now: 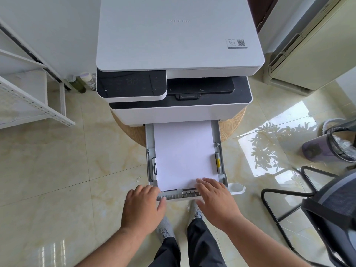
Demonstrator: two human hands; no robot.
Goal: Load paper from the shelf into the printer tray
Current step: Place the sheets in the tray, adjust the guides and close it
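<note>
1. While the tray point(221, 151) stands pulled out from the white printer point(179, 54), a stack of paper point(185, 155) lies flat inside it.
2. Left hand point(143, 206) rests on the tray's front left corner, fingers loosely spread, gripping nothing.
3. Right hand point(216, 199) lies flat, fingers apart, its fingertips point(202, 182) touching the paper's near edge.

Setting judged to be a small office, possibly home-based. Evidence noted: multifunction printer point(179, 60) set on a round wooden stand point(230, 126), white metal shelf point(32, 105), mesh office chair point(331, 212), lined waste bin point(335, 145), glossy tiled floor point(67, 170).
</note>
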